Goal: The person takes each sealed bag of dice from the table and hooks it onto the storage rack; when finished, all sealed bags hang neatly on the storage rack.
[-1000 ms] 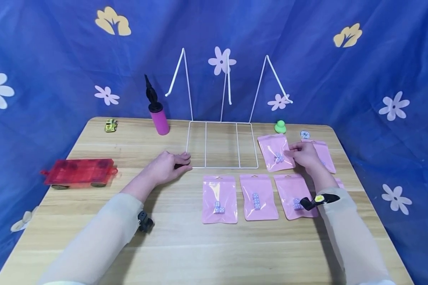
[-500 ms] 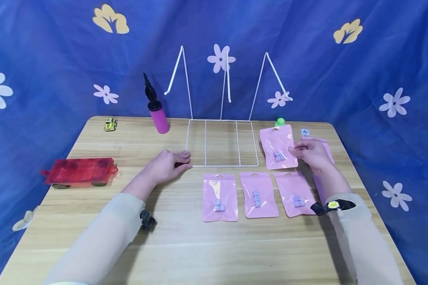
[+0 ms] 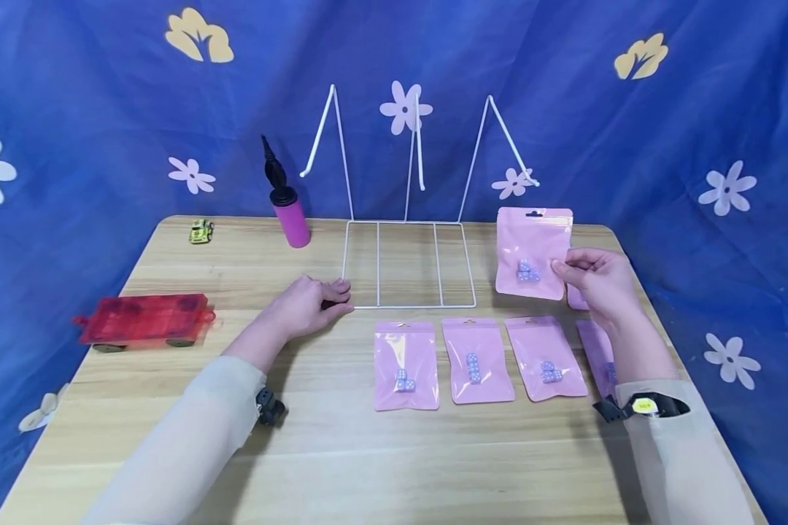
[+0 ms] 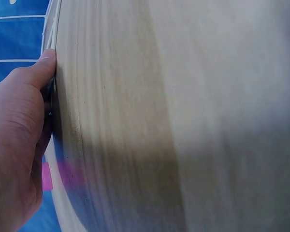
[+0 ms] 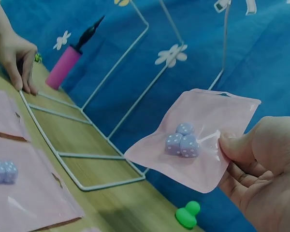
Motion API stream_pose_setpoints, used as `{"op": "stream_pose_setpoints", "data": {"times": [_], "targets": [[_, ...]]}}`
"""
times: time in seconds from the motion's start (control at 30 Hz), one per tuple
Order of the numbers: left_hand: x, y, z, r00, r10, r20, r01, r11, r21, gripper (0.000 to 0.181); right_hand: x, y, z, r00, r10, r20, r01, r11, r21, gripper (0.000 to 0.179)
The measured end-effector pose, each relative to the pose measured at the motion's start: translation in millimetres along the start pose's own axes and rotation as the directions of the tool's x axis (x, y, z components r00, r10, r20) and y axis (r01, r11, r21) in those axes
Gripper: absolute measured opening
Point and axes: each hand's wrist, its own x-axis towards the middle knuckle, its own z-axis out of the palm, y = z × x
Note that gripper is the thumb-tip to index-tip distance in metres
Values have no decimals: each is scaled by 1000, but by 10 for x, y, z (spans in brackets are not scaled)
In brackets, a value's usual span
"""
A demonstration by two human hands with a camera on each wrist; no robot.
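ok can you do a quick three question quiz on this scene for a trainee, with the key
1. True or false: the left hand touches a corner of the rack.
2. The right hand holds a bag. How many dice show in it? a) one b) three c) six
3. Fill in: the green toy shows only in the ____ view.

Key: 1. True 2. b 3. right wrist

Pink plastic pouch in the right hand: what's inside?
Three pale purple dice with white dots show through the pink plastic pouch. The right hand covers one edge; anything there, or behind the dice, is hidden.
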Motion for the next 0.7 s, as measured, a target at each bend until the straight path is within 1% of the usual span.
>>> {"op": "stream_pose_setpoints", "data": {"times": [0.1,0.23,0.33,0.47,0.57,0.7], "targets": [[12,13,7,1000,7,1,-7,1000,4,34,-104,-54,-18,999,-45,-22,46,998,37,10],[24,30,21,1000,19,-4,-19,1000,1,34,-233,-131,-54,994,-105,-13,106,988,112,8],[17,27,32,1000,18,-6,-18,1000,-5,34,-307,-187,-53,988,-151,15,147,976,159,6],[4,9,37,1000,6,5,-6,1000,-14,34,-373,-267,-13,977,-204,58,189,962,197,9],[4,8,24,1000,-19,19,20,1000,-16,35,-407,-342,32,966,-242,96,217,953,213,8],[24,9,14,999,-36,24,37,999,-18,35,-427,-444,91,946,-294,135,259,939,227,5]]}}
